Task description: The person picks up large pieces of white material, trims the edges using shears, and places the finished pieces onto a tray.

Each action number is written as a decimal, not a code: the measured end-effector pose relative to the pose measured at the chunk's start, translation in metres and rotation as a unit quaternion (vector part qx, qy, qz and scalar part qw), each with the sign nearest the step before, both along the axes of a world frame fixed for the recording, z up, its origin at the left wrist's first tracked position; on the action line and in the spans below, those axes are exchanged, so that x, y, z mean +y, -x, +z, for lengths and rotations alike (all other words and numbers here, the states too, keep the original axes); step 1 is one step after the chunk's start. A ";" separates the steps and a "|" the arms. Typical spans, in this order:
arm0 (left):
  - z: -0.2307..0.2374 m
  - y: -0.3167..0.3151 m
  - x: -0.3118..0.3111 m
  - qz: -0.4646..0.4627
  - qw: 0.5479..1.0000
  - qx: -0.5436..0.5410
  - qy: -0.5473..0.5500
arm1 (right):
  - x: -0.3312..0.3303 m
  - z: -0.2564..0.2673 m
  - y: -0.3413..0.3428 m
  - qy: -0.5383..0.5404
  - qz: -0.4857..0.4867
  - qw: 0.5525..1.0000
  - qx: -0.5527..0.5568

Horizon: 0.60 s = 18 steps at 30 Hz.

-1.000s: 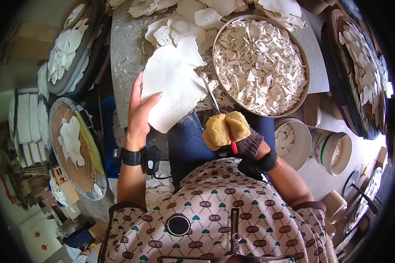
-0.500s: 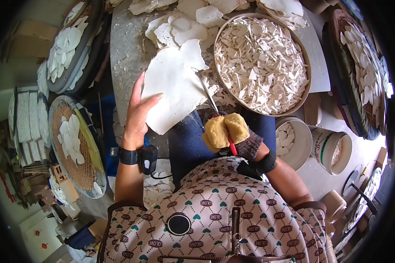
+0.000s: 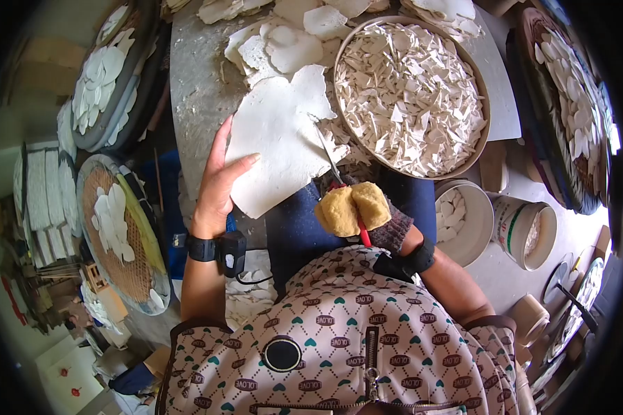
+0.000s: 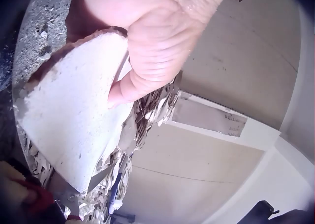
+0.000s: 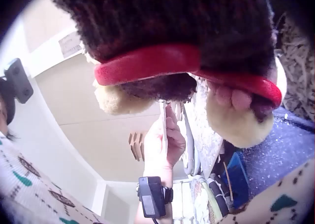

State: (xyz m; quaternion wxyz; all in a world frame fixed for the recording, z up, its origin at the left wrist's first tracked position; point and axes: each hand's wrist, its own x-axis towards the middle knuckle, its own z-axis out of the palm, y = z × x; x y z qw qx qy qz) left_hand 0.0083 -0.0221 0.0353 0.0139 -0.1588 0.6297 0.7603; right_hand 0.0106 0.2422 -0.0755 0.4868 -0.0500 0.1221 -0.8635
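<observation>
My bare left hand (image 3: 220, 185) grips a white, flat, brittle-looking sheet (image 3: 273, 149) by its left side, thumb on top and fingers behind. The sheet has a ragged upper edge and a notch at its right. My right hand (image 3: 397, 225) wears a dark knitted glove and holds scissors (image 3: 365, 234) with red handles. Thick yellow padding (image 3: 339, 209) covers part of that hand. The scissor blades (image 3: 329, 153) lie at the sheet's right edge, beside a narrow strip. In the right wrist view the red handles (image 5: 147, 64) are spread around the gloved fingers.
A round tray (image 3: 488, 104) full of white chips stands on the metal table (image 3: 201, 104), with more sheets (image 3: 284, 45) behind. Below right are a white bucket (image 3: 488, 221) and another bucket (image 3: 512, 228). A woven tray (image 3: 128, 266) with white pieces stands at left.
The sheet and my left hand have shifted slightly down, and the sheet's top leans a little further right. The scissors stay at its right edge, the right hand a little lower.
</observation>
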 end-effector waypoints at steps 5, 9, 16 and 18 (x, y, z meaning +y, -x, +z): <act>0.002 -0.001 0.005 -0.002 0.999 -0.015 -0.035 | -0.003 0.013 0.004 -0.015 0.004 1.000 0.002; 0.004 -0.001 0.004 -0.007 0.998 -0.031 -0.052 | -0.003 0.014 0.001 -0.054 -0.015 0.998 0.020; -0.004 -0.001 -0.004 -0.010 0.999 -0.033 -0.040 | -0.002 0.007 0.008 -0.097 -0.015 0.987 0.130; 0.004 -0.002 -0.017 -0.020 0.994 -0.075 -0.075 | 0.000 -0.005 0.006 -0.101 0.002 0.990 0.102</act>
